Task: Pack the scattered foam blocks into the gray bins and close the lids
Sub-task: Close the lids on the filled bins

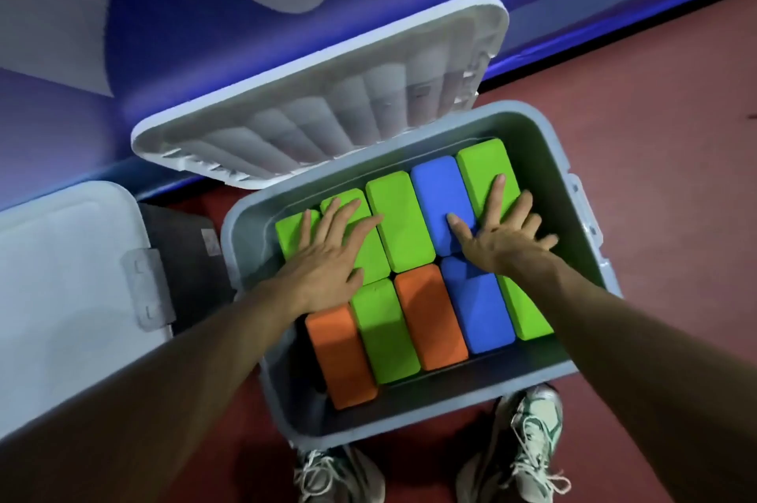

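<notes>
Head view: left hand [327, 256] and right hand [497, 234] press flat, fingers spread, on the foam blocks [403, 221]; the lid [319, 100] stands open behind the gray bin's [569, 158] far edge.

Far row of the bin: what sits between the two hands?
Head view: one green block lies uncovered between left hand and right hand.

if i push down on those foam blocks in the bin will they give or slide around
Probably little sliding: the foam blocks sit packed side by side, hemmed in by the gray bin. They likely give slightly, being matte foam with rounded edges, under the flat left hand and right hand. Likely light and unlikely to tip, since they lie flat.
</notes>
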`<move>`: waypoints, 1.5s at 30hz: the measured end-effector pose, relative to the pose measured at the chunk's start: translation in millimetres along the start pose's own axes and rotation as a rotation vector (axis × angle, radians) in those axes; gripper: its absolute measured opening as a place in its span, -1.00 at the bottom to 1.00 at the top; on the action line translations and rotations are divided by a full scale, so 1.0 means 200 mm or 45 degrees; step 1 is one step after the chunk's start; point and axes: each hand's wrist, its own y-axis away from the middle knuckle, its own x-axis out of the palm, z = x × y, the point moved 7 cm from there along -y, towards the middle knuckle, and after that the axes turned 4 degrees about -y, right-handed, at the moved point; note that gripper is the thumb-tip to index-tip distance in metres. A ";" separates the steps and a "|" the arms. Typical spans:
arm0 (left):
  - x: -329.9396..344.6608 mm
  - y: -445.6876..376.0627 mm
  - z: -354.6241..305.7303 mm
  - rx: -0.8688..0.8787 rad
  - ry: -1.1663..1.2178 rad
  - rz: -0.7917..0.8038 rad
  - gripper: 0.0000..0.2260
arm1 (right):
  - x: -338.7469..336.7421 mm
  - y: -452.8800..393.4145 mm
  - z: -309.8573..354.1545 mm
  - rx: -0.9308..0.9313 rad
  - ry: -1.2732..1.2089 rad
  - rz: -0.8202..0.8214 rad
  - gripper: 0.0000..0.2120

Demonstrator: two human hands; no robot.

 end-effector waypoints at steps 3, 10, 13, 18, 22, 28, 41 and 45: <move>-0.36 0.09 0.02 -0.125 0.101 -0.399 -0.28 | -0.20 0.08 0.12 -0.200 0.133 -0.118 -0.17; -0.89 0.26 0.58 -0.570 0.173 -0.719 -0.26 | -1.00 0.37 0.89 -1.072 0.072 -0.702 -0.35; -0.83 0.23 0.70 -0.627 0.237 -0.437 -0.26 | -1.01 0.25 1.09 -0.928 0.403 -0.575 -0.44; -0.72 0.25 0.69 -0.641 0.280 -0.282 -0.45 | -0.82 0.17 1.06 -0.774 0.777 -0.326 -0.64; -0.59 0.38 0.72 -0.695 0.387 -0.303 -0.53 | -0.83 0.24 0.96 -0.833 0.552 -0.578 -0.65; -0.64 0.65 0.58 -0.403 0.915 -0.246 -0.61 | -1.00 0.58 0.73 -0.953 0.238 -0.846 -0.65; 0.13 0.99 0.42 -1.298 1.321 0.045 -0.31 | -0.17 1.05 -0.17 -0.885 0.246 -0.441 -0.63; 0.33 0.98 0.29 -1.322 1.292 0.111 -0.48 | 0.02 0.92 -0.26 -1.143 0.505 -0.077 -0.62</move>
